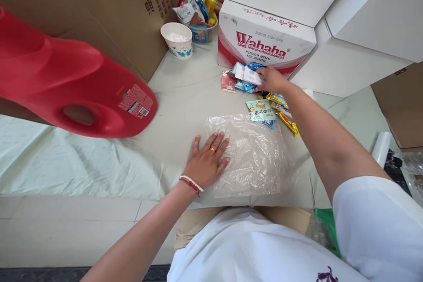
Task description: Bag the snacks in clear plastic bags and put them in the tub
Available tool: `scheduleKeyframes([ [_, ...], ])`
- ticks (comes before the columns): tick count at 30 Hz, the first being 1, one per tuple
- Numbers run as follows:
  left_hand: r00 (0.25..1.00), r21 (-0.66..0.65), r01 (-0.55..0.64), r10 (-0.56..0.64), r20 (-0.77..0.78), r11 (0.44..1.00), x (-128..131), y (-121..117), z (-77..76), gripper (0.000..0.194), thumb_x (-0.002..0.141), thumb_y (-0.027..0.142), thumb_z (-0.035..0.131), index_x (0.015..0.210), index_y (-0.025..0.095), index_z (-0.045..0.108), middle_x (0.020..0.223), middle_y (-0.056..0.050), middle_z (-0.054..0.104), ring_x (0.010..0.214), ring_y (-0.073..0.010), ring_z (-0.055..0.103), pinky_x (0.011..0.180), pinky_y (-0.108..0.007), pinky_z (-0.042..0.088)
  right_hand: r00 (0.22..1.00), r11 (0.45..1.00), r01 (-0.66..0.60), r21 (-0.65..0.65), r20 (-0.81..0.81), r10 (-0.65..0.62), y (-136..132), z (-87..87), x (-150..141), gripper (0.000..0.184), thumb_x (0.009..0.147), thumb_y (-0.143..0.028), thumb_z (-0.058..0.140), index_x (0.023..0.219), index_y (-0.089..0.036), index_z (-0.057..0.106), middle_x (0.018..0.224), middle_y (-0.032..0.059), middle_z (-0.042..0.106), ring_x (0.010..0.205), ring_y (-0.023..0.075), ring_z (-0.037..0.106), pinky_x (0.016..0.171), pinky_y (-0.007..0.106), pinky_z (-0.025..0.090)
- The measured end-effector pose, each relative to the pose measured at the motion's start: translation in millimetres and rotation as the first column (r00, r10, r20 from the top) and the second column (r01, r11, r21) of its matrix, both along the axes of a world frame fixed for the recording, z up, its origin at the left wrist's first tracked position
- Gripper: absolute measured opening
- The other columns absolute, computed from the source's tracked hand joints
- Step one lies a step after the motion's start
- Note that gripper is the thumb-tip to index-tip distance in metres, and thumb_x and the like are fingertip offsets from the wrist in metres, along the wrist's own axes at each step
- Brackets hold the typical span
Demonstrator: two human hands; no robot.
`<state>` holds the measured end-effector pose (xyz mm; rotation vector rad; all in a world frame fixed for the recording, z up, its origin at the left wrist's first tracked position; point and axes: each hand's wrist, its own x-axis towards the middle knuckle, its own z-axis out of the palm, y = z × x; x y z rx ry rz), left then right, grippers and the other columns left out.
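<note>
My left hand [205, 161] lies flat with its fingers spread on the left edge of a clear plastic bag [254, 163] on the cloth-covered table. A white snack packet [250, 75] has its right end between the thumb and fingers of my right hand [272, 80], on a small pile in front of the Wahaha carton. Under and beside it are blue packets [244, 86] and a reddish packet [228, 81]. A pale green packet [260, 110] overlaps the top of the bag. Several yellow packets [287, 123] lie under my right forearm.
The white and red Wahaha carton [264, 39] stands at the back. A paper cup [177, 42] and a tub of snacks [200, 33] are left of it. A big red jug [109, 92] stands at the left before a brown cardboard box [109, 4]. White cabinets [357, 61] rise at right.
</note>
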<state>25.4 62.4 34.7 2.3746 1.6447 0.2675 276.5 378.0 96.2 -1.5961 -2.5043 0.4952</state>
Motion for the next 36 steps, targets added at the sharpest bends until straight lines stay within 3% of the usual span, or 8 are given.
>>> scheduleKeyframes([
  [2, 1.000, -0.001, 0.004, -0.004, 0.015, 1.000, -0.6, 0.6, 0.4, 0.057, 0.103, 0.045, 0.037, 0.158, 0.029, 0.035, 0.166, -0.006, 0.031, 0.154, -0.0296, 0.031, 0.126, -0.065, 0.006, 0.993, 0.991, 0.055, -0.120, -0.100, -0.067, 12.1, 4.7, 8.5, 0.061, 0.072, -0.031, 0.086, 0.125, -0.012, 0.063, 0.110, 0.0112, 0.065, 0.093, 0.0246, 0.059, 0.090, 0.045, 0.051],
  [5, 0.999, -0.002, 0.003, -0.003, 0.033, 1.000, -1.2, 1.3, 0.1, 0.057, 0.103, 0.045, 0.038, 0.158, 0.028, 0.036, 0.166, -0.007, 0.031, 0.154, -0.0290, 0.031, 0.126, -0.065, 0.005, 0.987, 0.992, 0.080, -0.093, -0.132, -0.092, 23.4, 8.1, 6.2, 0.056, 0.071, -0.034, 0.085, 0.120, -0.015, 0.066, 0.104, 0.0074, 0.066, 0.092, 0.0258, 0.061, 0.089, 0.046, 0.052],
  [12, 0.999, 0.007, 0.000, -0.001, 0.049, 1.000, -0.3, 1.0, -3.5, 0.057, 0.103, 0.045, 0.038, 0.157, 0.027, 0.037, 0.166, -0.007, 0.032, 0.154, -0.0290, 0.031, 0.126, -0.066, 0.003, 0.981, 0.996, -0.079, 0.043, 0.182, 0.070, 15.0, 1.6, -26.9, 0.078, 0.071, -0.041, 0.086, 0.138, -0.012, 0.057, 0.127, 0.0159, 0.061, 0.109, 0.0303, 0.058, 0.098, 0.043, 0.045],
  [15, 0.999, 0.014, 0.006, -0.007, 0.050, 1.000, -0.3, 0.6, -4.4, 0.057, 0.103, 0.045, 0.039, 0.157, 0.029, 0.036, 0.166, -0.007, 0.032, 0.154, -0.0293, 0.031, 0.126, -0.065, 0.003, 0.960, 0.994, -0.069, 0.087, 0.276, 0.043, -4.8, 3.7, -24.2, 0.073, 0.074, -0.037, 0.084, 0.135, -0.007, 0.057, 0.127, 0.0203, 0.060, 0.107, 0.0292, 0.058, 0.095, 0.039, 0.044],
  [21, 1.000, 0.040, 0.021, -0.021, 0.008, 0.999, 0.2, -3.7, -4.5, 0.067, 0.100, 0.057, 0.040, 0.159, 0.026, 0.032, 0.167, -0.009, 0.028, 0.155, -0.0322, 0.028, 0.125, -0.067, 0.003, 0.985, 0.984, 0.055, 0.169, 0.154, -0.082, -74.8, 34.7, -16.1, 0.052, 0.086, -0.041, 0.071, 0.123, -0.006, 0.059, 0.117, 0.0203, 0.063, 0.098, 0.0281, 0.058, 0.085, 0.036, 0.042],
  [25, 0.998, 0.028, 0.057, -0.056, -0.026, 0.998, 6.0, -17.0, -6.1, 0.072, 0.100, 0.063, 0.035, 0.160, 0.024, 0.031, 0.169, -0.011, 0.022, 0.157, -0.0324, 0.022, 0.124, -0.069, -0.001, 0.970, 0.979, -0.203, -0.021, 0.135, 0.204, -162.7, 54.2, -9.8, 0.046, 0.085, -0.045, 0.071, 0.118, -0.015, 0.062, 0.108, 0.0112, 0.066, 0.090, 0.0252, 0.061, 0.077, 0.031, 0.042],
  [30, 0.998, 0.018, 0.031, -0.030, -0.055, 0.999, 16.2, -35.7, -8.9, 0.081, 0.100, 0.063, 0.031, 0.163, 0.014, 0.018, 0.168, -0.015, 0.023, 0.157, -0.0339, 0.021, 0.124, -0.069, -0.001, 0.889, 0.922, -0.315, -0.225, 0.268, 0.370, -251.5, 30.7, 4.5, 0.057, 0.084, -0.038, 0.072, 0.137, -0.022, 0.055, 0.125, 0.0114, 0.062, 0.099, 0.0270, 0.066, 0.074, 0.030, 0.045],
  [36, 0.994, 0.031, -0.008, 0.012, -0.109, 0.999, 19.8, -36.5, -11.9, 0.082, 0.099, 0.063, 0.032, 0.163, 0.013, 0.017, 0.167, -0.018, 0.023, 0.157, -0.0351, 0.020, 0.124, -0.068, 0.002, 0.906, 0.930, -0.312, -0.196, 0.235, 0.353, -263.9, 1.9, 17.4, 0.057, 0.086, -0.032, 0.069, 0.139, -0.023, 0.051, 0.135, 0.0109, 0.056, 0.103, 0.0261, 0.067, 0.077, 0.031, 0.048],
])
